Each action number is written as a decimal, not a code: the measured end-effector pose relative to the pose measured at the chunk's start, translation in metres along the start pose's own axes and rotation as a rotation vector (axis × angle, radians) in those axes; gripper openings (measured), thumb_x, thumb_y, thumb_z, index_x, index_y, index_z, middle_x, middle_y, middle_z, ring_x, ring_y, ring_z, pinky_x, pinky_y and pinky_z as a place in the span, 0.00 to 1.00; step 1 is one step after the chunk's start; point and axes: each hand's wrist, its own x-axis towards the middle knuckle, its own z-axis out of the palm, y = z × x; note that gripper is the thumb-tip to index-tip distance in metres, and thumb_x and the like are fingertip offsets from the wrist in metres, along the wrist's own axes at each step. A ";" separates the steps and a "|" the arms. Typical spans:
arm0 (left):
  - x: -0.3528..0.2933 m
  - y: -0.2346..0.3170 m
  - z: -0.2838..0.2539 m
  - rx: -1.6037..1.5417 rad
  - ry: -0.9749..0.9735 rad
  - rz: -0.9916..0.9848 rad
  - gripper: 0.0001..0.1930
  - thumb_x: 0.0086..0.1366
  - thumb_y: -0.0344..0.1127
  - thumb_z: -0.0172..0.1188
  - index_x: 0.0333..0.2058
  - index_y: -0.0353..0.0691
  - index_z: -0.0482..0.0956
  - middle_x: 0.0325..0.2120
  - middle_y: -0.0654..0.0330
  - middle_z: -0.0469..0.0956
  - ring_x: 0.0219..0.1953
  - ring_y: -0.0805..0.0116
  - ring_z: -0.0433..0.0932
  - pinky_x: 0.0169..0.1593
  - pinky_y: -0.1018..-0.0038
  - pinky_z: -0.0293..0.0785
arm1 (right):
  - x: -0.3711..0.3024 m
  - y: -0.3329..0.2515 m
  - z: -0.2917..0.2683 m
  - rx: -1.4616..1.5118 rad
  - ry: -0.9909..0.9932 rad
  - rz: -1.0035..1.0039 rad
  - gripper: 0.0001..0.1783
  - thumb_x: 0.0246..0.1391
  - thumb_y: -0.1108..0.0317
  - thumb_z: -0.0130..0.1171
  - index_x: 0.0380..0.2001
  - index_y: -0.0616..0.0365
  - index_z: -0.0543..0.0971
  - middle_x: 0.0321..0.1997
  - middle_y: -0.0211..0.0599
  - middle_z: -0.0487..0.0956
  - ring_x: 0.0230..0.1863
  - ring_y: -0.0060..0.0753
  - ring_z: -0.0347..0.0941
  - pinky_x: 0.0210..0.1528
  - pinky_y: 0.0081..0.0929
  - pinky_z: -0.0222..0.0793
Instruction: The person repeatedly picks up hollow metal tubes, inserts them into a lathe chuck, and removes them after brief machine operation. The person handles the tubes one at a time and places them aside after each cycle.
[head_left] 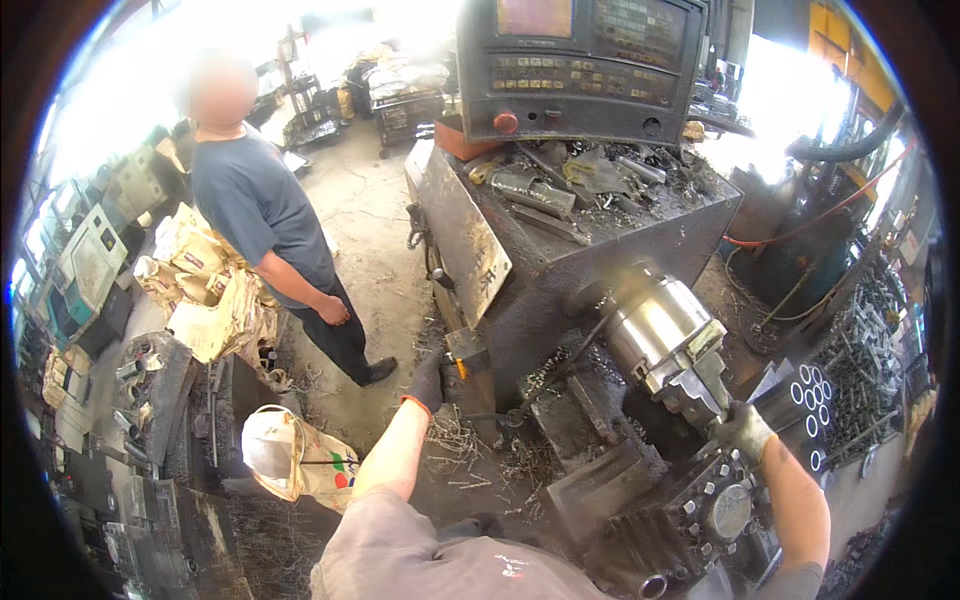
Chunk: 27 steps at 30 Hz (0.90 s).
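Note:
My left hand [427, 382], in a dark glove with an orange cuff, reaches forward beside a small dark box with an orange part [460, 368] on the lathe's near left side. Its fingers blend into the dark background. My right hand [746, 432], in a grey glove, is closed at the front of the shiny lathe chuck [660, 325], next to the chuck jaws [690, 385]. What its fingers hold is hidden by the glove and blurred. Below that hand sits a round tool turret [728, 512] with several bolt heads around it.
A control panel [590, 70] stands above the chip-strewn machine top [640, 215]. Bundled metal tubes [812, 400] lie right of the chuck. At left, a person in a dark T-shirt [265, 200] stands near paper sacks [225, 310]. A white bag [318, 470] sits beside my left forearm.

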 end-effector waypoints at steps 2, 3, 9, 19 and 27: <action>-0.004 0.004 0.003 0.013 0.055 0.030 0.13 0.77 0.49 0.57 0.40 0.48 0.83 0.23 0.63 0.81 0.21 0.68 0.78 0.27 0.66 0.76 | 0.004 -0.024 0.004 -0.084 -0.012 0.173 0.22 0.52 0.64 0.75 0.46 0.67 0.85 0.31 0.37 0.86 0.29 0.28 0.79 0.32 0.31 0.77; -0.007 0.006 0.003 -0.006 0.021 0.038 0.13 0.77 0.49 0.58 0.39 0.48 0.83 0.22 0.63 0.80 0.21 0.68 0.77 0.26 0.67 0.75 | 0.007 -0.029 0.004 -0.170 -0.001 0.110 0.24 0.51 0.62 0.77 0.47 0.67 0.85 0.32 0.37 0.86 0.28 0.28 0.79 0.32 0.32 0.77; -0.017 0.014 0.009 -0.016 0.024 0.033 0.12 0.78 0.48 0.56 0.38 0.48 0.78 0.23 0.66 0.77 0.19 0.71 0.73 0.23 0.69 0.72 | 0.037 0.000 0.013 -0.459 -0.028 0.088 0.19 0.44 0.56 0.80 0.29 0.63 0.89 0.25 0.35 0.85 0.25 0.25 0.79 0.29 0.32 0.76; -0.020 0.015 0.007 -0.051 -0.002 -0.072 0.14 0.77 0.50 0.58 0.37 0.47 0.83 0.21 0.65 0.80 0.17 0.69 0.76 0.22 0.71 0.74 | 0.034 0.000 0.018 -0.286 -0.036 0.176 0.15 0.47 0.63 0.77 0.29 0.66 0.86 0.25 0.36 0.84 0.24 0.27 0.80 0.26 0.33 0.77; 0.006 0.005 -0.012 0.078 -0.004 -0.130 0.20 0.77 0.58 0.54 0.42 0.49 0.83 0.27 0.66 0.81 0.27 0.66 0.79 0.33 0.53 0.83 | 0.029 -0.006 0.021 -0.401 0.001 0.187 0.25 0.61 0.65 0.65 0.59 0.63 0.81 0.31 0.40 0.88 0.28 0.30 0.84 0.29 0.33 0.80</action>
